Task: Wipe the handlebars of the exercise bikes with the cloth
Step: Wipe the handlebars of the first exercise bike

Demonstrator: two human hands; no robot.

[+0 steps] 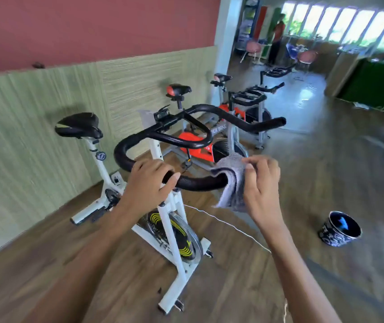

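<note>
A white exercise bike (177, 231) stands right in front of me, its black handlebar (198, 183) curving toward me. My left hand (150, 183) is wrapped around the near grip of that handlebar. My right hand (262, 187) holds a grey cloth (231, 183) draped over the tip of the same grip. The far arm of the handlebar (251, 124) reaches out to the right, bare. Two orange bikes (195, 145) with black handlebars (254, 94) stand behind in a row along the wall.
A dark patterned bucket (340, 229) sits on the wooden floor to my right. A thin white cord (228, 223) trails across the floor under the bike. A person (277, 40) stands far back by tables and chairs. The green panelled wall (35, 136) runs along the left.
</note>
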